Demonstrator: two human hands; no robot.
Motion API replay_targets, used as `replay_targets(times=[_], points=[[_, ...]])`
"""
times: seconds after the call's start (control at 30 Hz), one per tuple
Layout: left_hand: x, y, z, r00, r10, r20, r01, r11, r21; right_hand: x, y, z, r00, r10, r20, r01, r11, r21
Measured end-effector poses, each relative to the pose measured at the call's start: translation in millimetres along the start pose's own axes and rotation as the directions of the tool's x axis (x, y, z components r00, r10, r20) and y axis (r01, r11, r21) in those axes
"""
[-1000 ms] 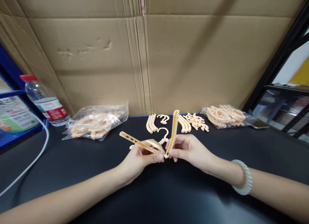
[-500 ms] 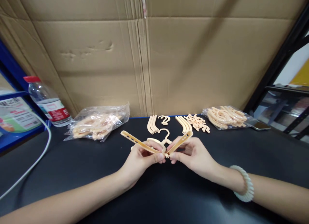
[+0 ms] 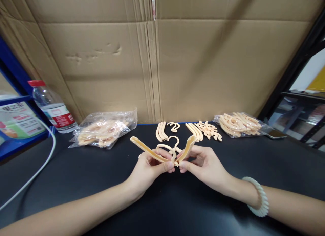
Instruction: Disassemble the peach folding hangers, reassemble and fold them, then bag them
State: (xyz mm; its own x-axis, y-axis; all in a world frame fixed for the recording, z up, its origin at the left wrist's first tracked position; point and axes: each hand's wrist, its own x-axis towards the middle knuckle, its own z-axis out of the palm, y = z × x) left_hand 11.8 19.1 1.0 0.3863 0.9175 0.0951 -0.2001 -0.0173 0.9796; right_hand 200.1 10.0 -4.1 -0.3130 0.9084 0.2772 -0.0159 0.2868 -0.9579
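Between my two hands is a cream plastic hanger, its two arms spread in a V with hollow sides facing me. My left hand point(image 3: 146, 166) is closed on the left hanger arm point(image 3: 144, 147), thumb and fingers pinching its inner end. My right hand point(image 3: 204, 165) pinches the inner end of the right hanger arm point(image 3: 188, 148). Both inner ends meet at a small curved middle piece point(image 3: 174, 155), partly covered by my fingertips. Just behind, another hanger lies on the table, its hook point(image 3: 177, 140) showing; my hands hide much of it.
At the back of the black table point(image 3: 162, 209) lie loose hanger arms point(image 3: 162, 131), hooks point(image 3: 174, 127), more arms point(image 3: 194, 132) and small curved pieces point(image 3: 208, 129). Bagged parts sit left point(image 3: 103, 129) and right point(image 3: 238, 124). A bottle point(image 3: 57, 109) and cable point(image 3: 52, 153) are at left, a phone point(image 3: 275, 134) at right.
The hanger's arms have turned in my hands: their hollow insides show more and the slots near their tips no longer show. Both hands keep their pinch in nearly the same place.
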Motion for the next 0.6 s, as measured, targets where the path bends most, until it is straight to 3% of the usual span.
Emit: replay_targets(times=[0.47, 0.6], points=[[-1, 0, 2.8, 0.996, -0.068, -0.053, 0.067, 0.997, -0.025, 3, -2, 7, 0.998, 0.038, -0.042, -0.037, 0.999, 0.031], [2, 6, 1.4, 0.991, -0.092, -0.094, 0.090, 0.996, -0.020, 10, -7, -5, 0.999, 0.049, 0.006, -0.049, 0.997, 0.063]])
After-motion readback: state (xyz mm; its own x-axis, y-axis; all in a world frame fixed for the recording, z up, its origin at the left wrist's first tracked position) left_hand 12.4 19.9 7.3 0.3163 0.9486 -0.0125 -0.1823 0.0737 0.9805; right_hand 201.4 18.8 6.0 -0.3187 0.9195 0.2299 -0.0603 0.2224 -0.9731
